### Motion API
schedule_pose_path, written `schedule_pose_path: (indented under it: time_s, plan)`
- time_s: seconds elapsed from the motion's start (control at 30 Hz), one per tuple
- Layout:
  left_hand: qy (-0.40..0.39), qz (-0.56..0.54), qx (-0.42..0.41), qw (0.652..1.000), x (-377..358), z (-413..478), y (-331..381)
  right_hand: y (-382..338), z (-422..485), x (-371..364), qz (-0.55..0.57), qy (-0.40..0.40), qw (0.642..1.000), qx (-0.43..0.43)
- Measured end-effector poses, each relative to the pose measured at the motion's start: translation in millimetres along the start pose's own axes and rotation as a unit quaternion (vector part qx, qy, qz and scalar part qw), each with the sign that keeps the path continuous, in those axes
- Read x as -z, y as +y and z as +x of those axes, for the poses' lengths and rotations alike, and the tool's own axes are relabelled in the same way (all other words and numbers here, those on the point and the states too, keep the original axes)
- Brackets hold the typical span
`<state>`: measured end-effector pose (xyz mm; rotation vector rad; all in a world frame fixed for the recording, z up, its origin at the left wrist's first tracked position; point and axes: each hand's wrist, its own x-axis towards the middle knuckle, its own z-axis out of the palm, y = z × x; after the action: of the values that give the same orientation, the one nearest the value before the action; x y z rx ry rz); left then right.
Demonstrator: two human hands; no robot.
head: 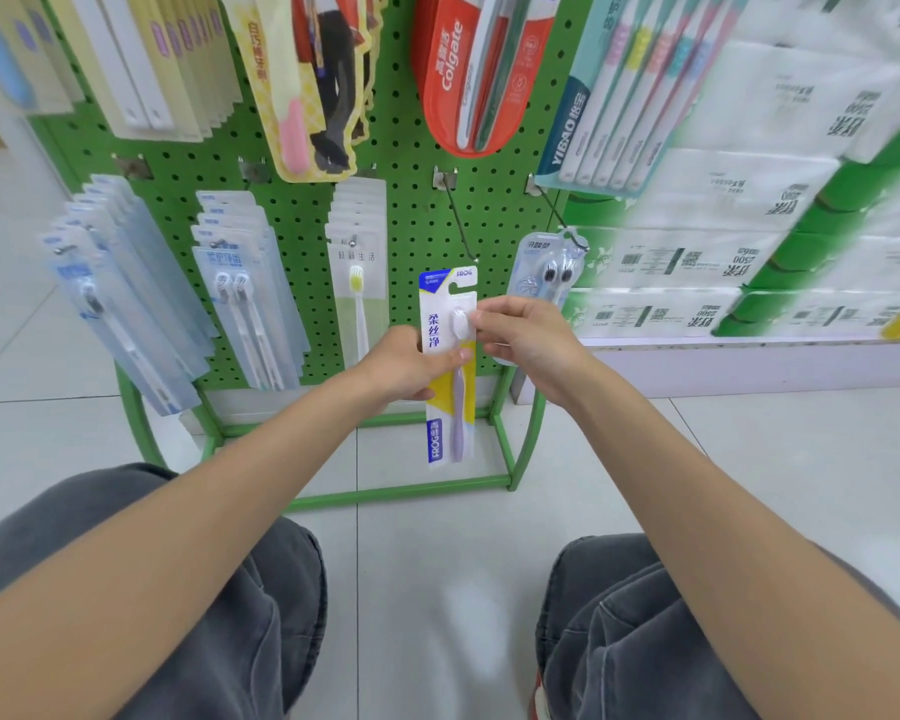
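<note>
A packaged toothbrush (450, 407) with a blue, white and yellow card and a lilac handle hangs upright in front of the green pegboard rack (302, 220). My left hand (404, 368) grips the pack around its middle from the left. My right hand (528, 340) pinches the pack's right edge near the brush head. The pack's top notch sits just below the tip of an empty metal hook (458, 220); whether they touch is unclear.
Other toothbrush packs hang on the rack: clear ones at the left (126, 293), a yellow-bristled one (357, 272), a red Colgate pack (468, 70) above. Stacked tissue packs (749, 215) fill shelves at the right. My knees (178, 589) are low over a tiled floor.
</note>
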<state>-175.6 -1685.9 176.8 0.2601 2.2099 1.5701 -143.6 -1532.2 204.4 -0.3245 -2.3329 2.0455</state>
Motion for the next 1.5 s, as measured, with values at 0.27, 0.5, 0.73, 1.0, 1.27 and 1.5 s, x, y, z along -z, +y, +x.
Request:
schedule_pose_path:
  time_s: [0.27,0.5,0.73,1.0,1.27,1.5]
  plan:
    - [0.080,-0.015,0.006,0.997,-7,18,-1,12,26,-15,0.041,0.065,0.996,-0.037]
    - [0.175,0.018,-0.020,0.984,-3,39,1,7,52,-30,0.105,0.101,0.988,-0.039]
    - [0.207,0.038,-0.074,0.975,0,49,11,4,66,-39,0.185,0.171,0.967,-0.034]
    - [0.124,0.080,-0.101,0.984,-3,47,15,9,67,-33,0.196,0.199,0.959,-0.053]
    - [0.099,0.058,-0.089,0.989,-4,43,15,14,56,-26,0.125,0.176,0.975,-0.058]
    - [0.162,0.060,0.025,0.985,-16,36,26,19,34,-6,0.058,0.171,0.982,-0.050]
